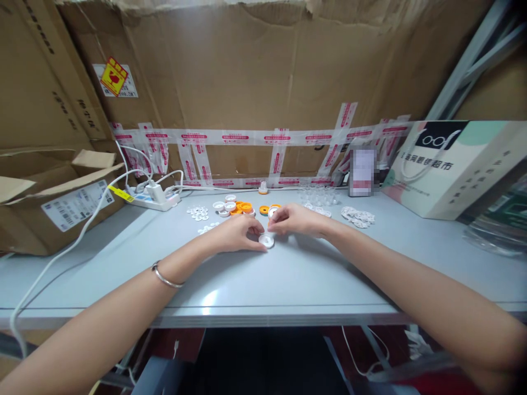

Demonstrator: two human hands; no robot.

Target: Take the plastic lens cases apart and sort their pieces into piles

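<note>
A small white round cap (266,240) lies on the table in front of me, its dished side up. My left hand (240,233) holds it at its left edge between thumb and fingers. Just above and to the right of that cap is my right hand (294,220), its fingertips pinched together. Whatever is in that pinch is too small or hidden to make out. Behind the hands lie several orange ring-shaped caps (246,207) and white caps (218,206). An orange cap (264,210) sits close to my right fingertips.
Small white discs (197,213) lie left, flat white pieces (358,216) right, and clear plastic parts (319,195) behind. A phone (362,173) stands near a paper bag (440,170) and a large bottle (500,219). At left are a power strip (164,203) and open carton (24,219).
</note>
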